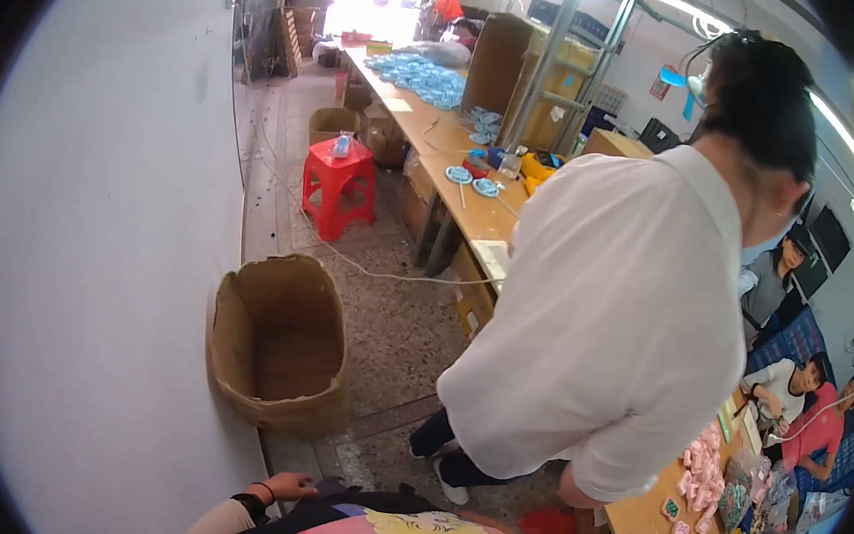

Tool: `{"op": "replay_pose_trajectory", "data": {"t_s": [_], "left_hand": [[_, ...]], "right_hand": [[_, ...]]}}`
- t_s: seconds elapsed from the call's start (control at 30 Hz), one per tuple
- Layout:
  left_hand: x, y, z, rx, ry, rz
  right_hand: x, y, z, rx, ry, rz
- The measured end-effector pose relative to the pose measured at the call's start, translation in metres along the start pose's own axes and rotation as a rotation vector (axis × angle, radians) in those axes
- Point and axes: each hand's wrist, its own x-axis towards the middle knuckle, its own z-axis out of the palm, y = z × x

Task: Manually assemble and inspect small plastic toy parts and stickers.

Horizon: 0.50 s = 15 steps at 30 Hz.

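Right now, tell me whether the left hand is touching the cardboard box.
Apart. The head view shows the left hand low near the dark garment, with a strip of floor between it and the open cardboard box by the wall.

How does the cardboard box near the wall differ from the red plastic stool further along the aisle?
The cardboard box is brown, open at the top and empty inside; the red stool is bright red and carries a small bluish item on its seat. The box is wide, with soft, bulging walls; the stool is narrower and stands on rigid legs. The box lies nearer the person's left hand. Both stand on the floor.
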Motion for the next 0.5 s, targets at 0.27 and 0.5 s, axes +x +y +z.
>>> {"op": "replay_pose_trajectory", "data": {"t_s": [0.27, 0.5], "left_hand": [[0.011, -0.052, -0.106, 0.035, 0.356, -0.135], [0.064, -0.008, -0.176, -0.254, 0.386, -0.059]], "right_hand": [[0.049, -0.211, 0.068, -1.092, 0.113, -0.327], [0.054, -0.353, 0.098, -0.773, 0.257, -0.454]]}}
